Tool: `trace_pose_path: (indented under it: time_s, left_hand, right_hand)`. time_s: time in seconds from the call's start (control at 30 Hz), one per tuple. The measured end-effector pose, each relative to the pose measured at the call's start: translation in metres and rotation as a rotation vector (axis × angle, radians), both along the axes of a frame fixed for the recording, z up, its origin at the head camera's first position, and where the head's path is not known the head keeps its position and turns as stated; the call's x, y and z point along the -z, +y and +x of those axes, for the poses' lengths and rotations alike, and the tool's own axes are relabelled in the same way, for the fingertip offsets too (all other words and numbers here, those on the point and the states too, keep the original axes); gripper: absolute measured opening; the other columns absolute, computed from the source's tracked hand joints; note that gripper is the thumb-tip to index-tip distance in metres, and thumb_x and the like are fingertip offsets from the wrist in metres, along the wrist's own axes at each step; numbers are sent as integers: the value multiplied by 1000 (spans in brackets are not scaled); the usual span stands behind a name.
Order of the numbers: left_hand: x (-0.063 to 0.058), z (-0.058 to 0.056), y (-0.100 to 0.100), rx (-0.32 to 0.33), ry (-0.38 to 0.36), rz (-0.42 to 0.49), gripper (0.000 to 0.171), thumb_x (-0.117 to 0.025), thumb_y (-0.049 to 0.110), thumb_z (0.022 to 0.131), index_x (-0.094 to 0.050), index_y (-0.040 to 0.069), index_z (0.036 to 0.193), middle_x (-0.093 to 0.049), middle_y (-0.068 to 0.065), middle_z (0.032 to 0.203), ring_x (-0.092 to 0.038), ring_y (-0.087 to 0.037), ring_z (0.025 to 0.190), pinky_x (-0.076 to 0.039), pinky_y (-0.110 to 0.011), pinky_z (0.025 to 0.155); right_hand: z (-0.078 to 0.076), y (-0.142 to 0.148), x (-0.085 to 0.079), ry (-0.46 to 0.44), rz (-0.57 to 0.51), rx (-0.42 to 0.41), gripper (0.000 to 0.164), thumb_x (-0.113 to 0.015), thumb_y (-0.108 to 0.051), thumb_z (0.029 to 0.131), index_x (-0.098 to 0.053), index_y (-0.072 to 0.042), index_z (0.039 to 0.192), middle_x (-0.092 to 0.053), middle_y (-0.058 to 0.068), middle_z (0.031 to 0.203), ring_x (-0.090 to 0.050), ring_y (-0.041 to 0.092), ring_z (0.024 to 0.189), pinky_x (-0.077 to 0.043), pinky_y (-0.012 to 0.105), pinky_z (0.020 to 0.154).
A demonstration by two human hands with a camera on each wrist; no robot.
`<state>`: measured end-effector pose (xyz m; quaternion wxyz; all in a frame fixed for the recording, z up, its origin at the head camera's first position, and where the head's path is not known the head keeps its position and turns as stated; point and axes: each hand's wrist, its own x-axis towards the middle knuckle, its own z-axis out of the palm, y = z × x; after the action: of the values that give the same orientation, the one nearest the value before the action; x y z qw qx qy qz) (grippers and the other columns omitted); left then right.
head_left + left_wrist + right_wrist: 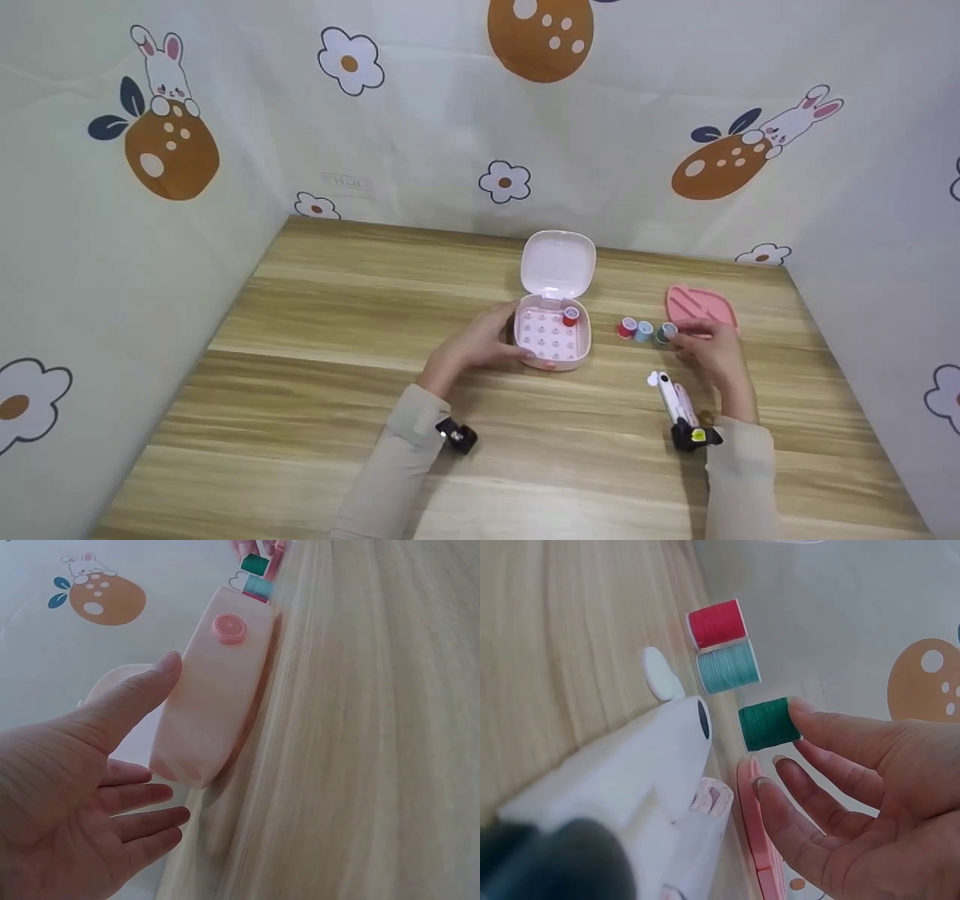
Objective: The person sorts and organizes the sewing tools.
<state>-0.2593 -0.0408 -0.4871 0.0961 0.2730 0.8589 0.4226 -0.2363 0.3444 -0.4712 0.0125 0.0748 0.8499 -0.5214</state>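
Note:
My right hand [712,356] pinches a green thread spool [768,724] between thumb and fingertips at its top end. Beside that spool stand a light blue thread spool [643,331] and a red thread spool [627,328], side by side. My left hand [481,341] lies along the near left side of a pink sewing box [551,364]. Its thumb rests against the box wall and its fingers are loosely extended, as the left wrist view shows. The box's lid [559,262] stands raised at the back. Inside, one red spool [571,316] sits at the back right among rows of small pegs.
A pink flat tray or lid [701,306] lies behind my right hand. Nearer to me, a white handheld tool [677,401] and pink-and-white pieces lie left of my right wrist. Patterned cloth walls [420,135] rise behind the wooden table [315,300].

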Motion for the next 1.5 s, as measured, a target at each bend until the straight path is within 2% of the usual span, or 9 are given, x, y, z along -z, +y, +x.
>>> trace_pose_path:
  time_s: [0.1,0.27,0.4,0.53,0.77,0.93,1.17,1.3,1.5]
  left_hand:
    - [0,-1,0,-6,6,-25,91,-87,25,88,-38,1,161,-54,-22,154,-48,-38,146,-34,-50,127]
    - [0,0,1,-7,-14,-21,91,-87,24,88,-37,3,162,-52,-22,156,-46,-38,147,-33,-49,127]
    - [-1,1,0,-19,-24,-34,93,-87,26,89,-36,3,163,-50,-20,159,-44,-37,149,-32,-49,128]
    - [-2,1,0,-32,-12,-76,94,-86,30,89,-35,2,163,-46,-19,163,-41,-37,152,-30,-48,129]
    - [-1,0,0,-34,-19,-79,93,-86,30,90,-35,4,164,-45,-18,163,-40,-37,153,-29,-48,129]
    - [-2,0,0,-32,-18,-72,93,-86,29,89,-36,3,163,-48,-19,161,-42,-37,151,-31,-48,129]
    - [-3,2,0,-35,-25,-71,93,-86,28,89,-37,3,163,-47,-19,161,-42,-37,151,-31,-48,129]
    - [-4,3,1,-36,-33,-68,93,-86,28,89,-36,3,163,-48,-20,161,-43,-38,150,-31,-48,128]
    - [-5,3,1,-31,-6,-67,91,-86,26,89,-38,-1,161,-51,-22,157,-46,-38,148,-34,-48,127]
  right_hand:
    - [0,-1,-2,0,-12,2,38,-71,1,96,-60,21,128,-72,-4,87,-70,6,75,-64,24,70]
    - [3,-3,-7,13,31,-14,41,-71,0,96,-59,19,131,-73,8,101,-70,7,78,-65,26,72]
    - [4,-6,-11,54,69,-16,40,-72,0,95,-62,18,130,-73,21,111,-68,2,78,-63,22,72]
    - [3,-10,-15,97,95,-14,39,-74,-1,95,-64,18,127,-72,26,115,-64,-3,79,-60,16,72]
    - [0,-14,-20,109,138,-1,40,-78,-6,93,-67,14,126,-74,17,108,-61,-1,80,-55,15,71]
    - [0,-20,-22,119,142,-16,39,-77,-8,95,-67,14,125,-72,23,115,-60,0,83,-55,14,72]
    - [-2,-28,-23,98,141,-53,40,-74,-14,99,-67,12,127,-71,21,117,-60,2,86,-53,15,72]
    - [-4,-34,-23,104,153,-65,39,-75,-14,98,-68,12,126,-72,19,115,-59,4,86,-52,15,71]
    - [-9,-40,-23,138,150,-59,35,-77,-11,96,-70,14,121,-75,17,107,-61,1,77,-53,15,65]
